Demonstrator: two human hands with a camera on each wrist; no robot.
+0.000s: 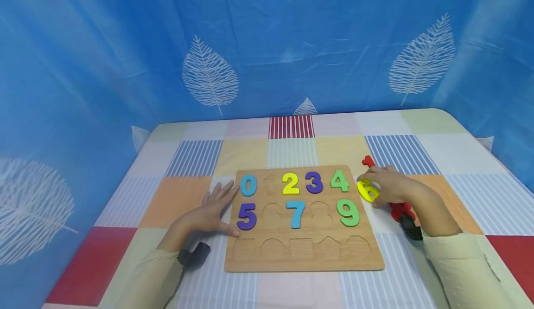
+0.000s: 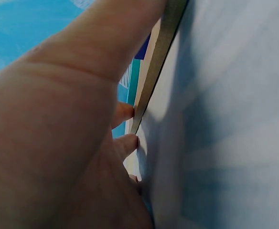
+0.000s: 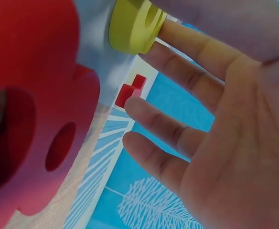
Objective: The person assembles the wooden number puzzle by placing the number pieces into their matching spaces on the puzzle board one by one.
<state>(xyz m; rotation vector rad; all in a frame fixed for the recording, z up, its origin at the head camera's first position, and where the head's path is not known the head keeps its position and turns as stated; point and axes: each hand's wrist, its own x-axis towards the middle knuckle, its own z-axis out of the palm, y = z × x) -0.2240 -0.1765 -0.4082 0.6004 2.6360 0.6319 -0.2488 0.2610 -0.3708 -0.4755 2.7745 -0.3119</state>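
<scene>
My right hand (image 1: 390, 186) pinches a yellow number six (image 1: 368, 191) just past the right edge of the wooden number board (image 1: 304, 265). In the right wrist view, two fingertips press against the side of the yellow six (image 3: 130, 28), while the other fingers stay stretched out. A red number one (image 1: 368, 161) lies beyond that hand. Under the right wrist is a red number eight (image 1: 402, 210), partly covered. My left hand (image 1: 208, 214) rests at the board's left edge with fingers spread, thumb and fingertips touching the rim.
Set in the board are a blue zero (image 1: 248, 186), yellow two (image 1: 290, 183), purple three (image 1: 314, 182), green four (image 1: 340, 181), purple five (image 1: 247, 216), blue seven (image 1: 296, 214) and green nine (image 1: 348, 213). Bare recesses show between them and along the bottom row. A patchwork cloth (image 1: 246, 153) covers the table.
</scene>
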